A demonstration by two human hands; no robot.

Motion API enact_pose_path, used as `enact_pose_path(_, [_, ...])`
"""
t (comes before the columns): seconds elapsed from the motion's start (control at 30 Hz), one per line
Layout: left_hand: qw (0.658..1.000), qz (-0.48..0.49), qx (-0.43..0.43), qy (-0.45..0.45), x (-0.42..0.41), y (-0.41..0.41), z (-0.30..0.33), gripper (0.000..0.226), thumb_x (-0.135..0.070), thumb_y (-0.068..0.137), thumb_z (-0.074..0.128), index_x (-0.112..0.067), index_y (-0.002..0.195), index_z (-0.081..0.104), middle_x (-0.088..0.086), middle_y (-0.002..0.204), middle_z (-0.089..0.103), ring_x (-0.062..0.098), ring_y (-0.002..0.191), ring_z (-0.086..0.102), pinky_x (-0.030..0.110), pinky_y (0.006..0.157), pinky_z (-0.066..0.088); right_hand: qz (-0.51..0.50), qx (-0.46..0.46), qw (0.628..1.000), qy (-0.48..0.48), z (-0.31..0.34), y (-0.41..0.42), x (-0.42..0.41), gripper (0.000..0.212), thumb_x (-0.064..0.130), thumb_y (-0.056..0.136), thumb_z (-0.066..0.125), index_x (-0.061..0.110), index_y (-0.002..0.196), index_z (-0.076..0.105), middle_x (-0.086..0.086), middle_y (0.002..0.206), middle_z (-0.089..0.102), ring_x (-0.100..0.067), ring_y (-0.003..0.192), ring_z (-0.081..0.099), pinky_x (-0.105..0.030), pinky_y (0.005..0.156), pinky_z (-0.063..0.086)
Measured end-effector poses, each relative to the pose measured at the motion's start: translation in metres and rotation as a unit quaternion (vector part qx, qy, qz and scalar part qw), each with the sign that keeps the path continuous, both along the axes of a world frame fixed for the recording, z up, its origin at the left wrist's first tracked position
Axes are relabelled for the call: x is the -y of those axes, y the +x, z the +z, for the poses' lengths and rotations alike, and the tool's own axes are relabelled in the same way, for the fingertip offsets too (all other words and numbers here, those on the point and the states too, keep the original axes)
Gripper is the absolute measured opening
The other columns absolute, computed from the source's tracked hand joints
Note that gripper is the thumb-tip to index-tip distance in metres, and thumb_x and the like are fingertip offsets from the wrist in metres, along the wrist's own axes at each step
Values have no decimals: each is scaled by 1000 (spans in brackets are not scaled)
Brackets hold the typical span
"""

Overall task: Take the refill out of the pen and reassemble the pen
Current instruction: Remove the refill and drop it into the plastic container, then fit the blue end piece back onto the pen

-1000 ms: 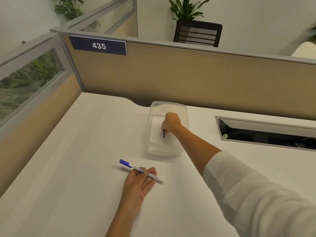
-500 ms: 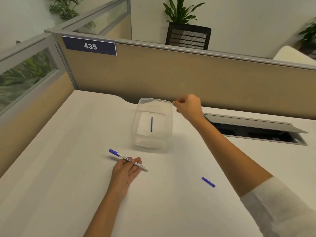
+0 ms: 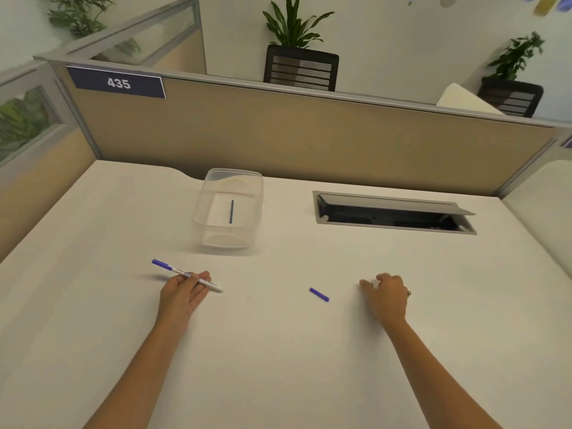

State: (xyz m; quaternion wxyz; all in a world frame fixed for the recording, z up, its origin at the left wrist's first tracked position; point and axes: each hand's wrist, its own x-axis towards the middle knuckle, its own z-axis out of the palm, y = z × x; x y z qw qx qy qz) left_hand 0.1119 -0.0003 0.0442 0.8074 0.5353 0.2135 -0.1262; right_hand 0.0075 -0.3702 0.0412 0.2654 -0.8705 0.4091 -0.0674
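The white pen barrel (image 3: 198,278) with a blue end lies across the fingers of my left hand (image 3: 182,292), which holds it just above the desk at the left. The thin blue refill (image 3: 231,211) lies on the bottom of a clear plastic container (image 3: 204,209) further back. A small blue pen piece (image 3: 319,294) lies loose on the desk between my hands. My right hand (image 3: 387,297) rests on the desk at the right, its fingers curled around a small white pen piece (image 3: 375,284) that is mostly hidden.
The white desk (image 3: 278,351) is enclosed by tan partition walls (image 3: 309,140) at the back and left. A cable hatch (image 3: 393,212) stands open at the back right. Plants and a white cushion stand beyond the partition.
My right hand left the refill in the container, drew back and came down on the desk at the right onto a small white piece. My left hand kept hold of the pen barrel.
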Motion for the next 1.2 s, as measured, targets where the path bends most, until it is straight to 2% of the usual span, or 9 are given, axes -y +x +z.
enact_pose_path(0.17, [1000, 15, 14, 5, 2, -16, 1, 9, -3, 92, 47, -10, 87, 52, 12, 99, 65, 8, 69, 72, 24, 77, 55, 6, 13, 1000, 6, -7, -30, -1, 19, 22, 88, 61, 3, 83, 64, -15, 92, 59, -33, 79, 57, -36, 67, 46])
enact_pose_path(0.27, [1000, 24, 6, 13, 6, -27, 5, 8, -5, 92, 50, -12, 88, 53, 11, 100, 65, 10, 74, 71, 23, 75, 55, 8, -4, 1000, -21, -8, -33, 0, 39, 20, 90, 54, 16, 54, 41, -4, 60, 45, -23, 50, 40, -29, 50, 40])
enact_pose_path(0.33, [1000, 17, -2, 21, 12, -36, 9, 7, -10, 90, 55, -16, 87, 56, 7, 99, 66, 9, 76, 68, 21, 72, 56, 4, 6, 1000, -12, -5, -37, -5, 43, 19, 90, 53, 17, 51, 33, 0, 51, 35, -17, 44, 31, -27, 42, 26])
enact_pose_path(0.47, [1000, -19, -6, 3, 32, -56, 18, 7, -9, 88, 59, -16, 87, 61, 2, 93, 65, 4, 71, 70, 22, 74, 55, -7, 92, 990, 104, 13, -51, -20, 7, 9, 88, 56, 4, 85, 56, -8, 74, 61, -26, 68, 56, -30, 57, 39])
enact_pose_path(0.6, [998, -42, 11, -46, 56, -73, 35, 9, -3, 87, 58, -11, 90, 61, 6, 95, 66, 10, 74, 72, 24, 74, 57, 12, 160, 968, 192, 36, -59, -40, 21, 12, 85, 65, 14, 106, 61, -4, 80, 70, -14, 77, 61, -29, 77, 46])
enact_pose_path(0.67, [997, -50, 18, -63, 69, -81, 44, 12, -1, 86, 57, -11, 90, 61, 7, 94, 68, 12, 77, 72, 25, 74, 57, 12, 199, 950, 242, 52, -59, -50, 24, 12, 84, 66, 16, 107, 63, -4, 82, 72, -11, 80, 64, -29, 79, 50])
enact_pose_path(0.93, [987, -43, 4, -153, 109, -106, 79, 12, 1, 86, 56, -8, 90, 61, 3, 79, 76, 16, 79, 73, 24, 67, 58, -47, 373, 816, 438, 112, -62, -84, 22, 9, 83, 69, 11, 103, 59, -11, 83, 75, -20, 77, 73, -22, 68, 59])
enact_pose_path(1.07, [981, -36, -18, -189, 121, -113, 87, 11, 0, 87, 55, -6, 92, 62, 7, 79, 76, 17, 78, 73, 24, 65, 58, -56, 380, 795, 468, 120, -63, -92, 20, 10, 86, 66, 6, 104, 59, -14, 88, 75, -21, 78, 73, -23, 67, 59])
enact_pose_path(1.2, [976, -34, -38, -212, 127, -117, 91, 10, 0, 87, 56, -3, 92, 63, 10, 82, 76, 18, 80, 73, 25, 64, 58, -64, 388, 799, 455, 122, -62, -97, 20, 11, 86, 66, 7, 105, 59, -13, 90, 74, -19, 77, 73, -22, 67, 59])
